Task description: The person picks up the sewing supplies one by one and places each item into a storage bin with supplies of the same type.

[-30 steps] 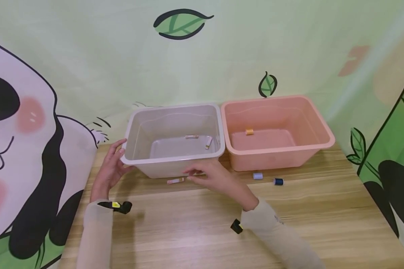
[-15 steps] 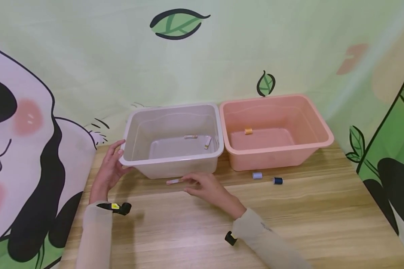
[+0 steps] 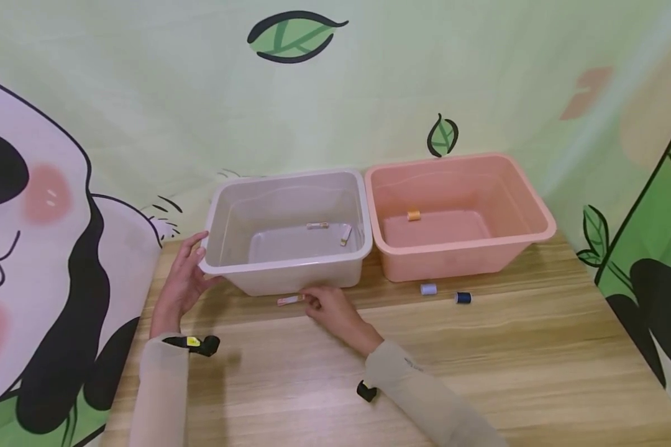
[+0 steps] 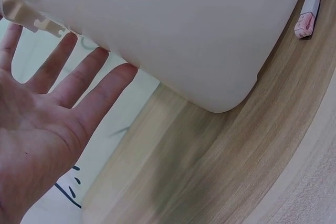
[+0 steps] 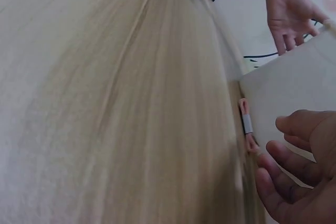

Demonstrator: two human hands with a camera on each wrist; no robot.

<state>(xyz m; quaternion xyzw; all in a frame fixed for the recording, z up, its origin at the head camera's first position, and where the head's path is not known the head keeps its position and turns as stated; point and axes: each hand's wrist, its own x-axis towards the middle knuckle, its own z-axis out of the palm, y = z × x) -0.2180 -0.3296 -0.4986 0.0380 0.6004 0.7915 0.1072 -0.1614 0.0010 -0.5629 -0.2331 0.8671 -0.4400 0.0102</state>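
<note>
Presumably reaching: right grip released, pink tape just beside it.
Left grip, straight-fingered, touches grey tub; next move likely calls for pinching.

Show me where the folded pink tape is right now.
In the head view, the folded pink tape lies on the table in front of the grey bin, just left of the right hand.
</note>
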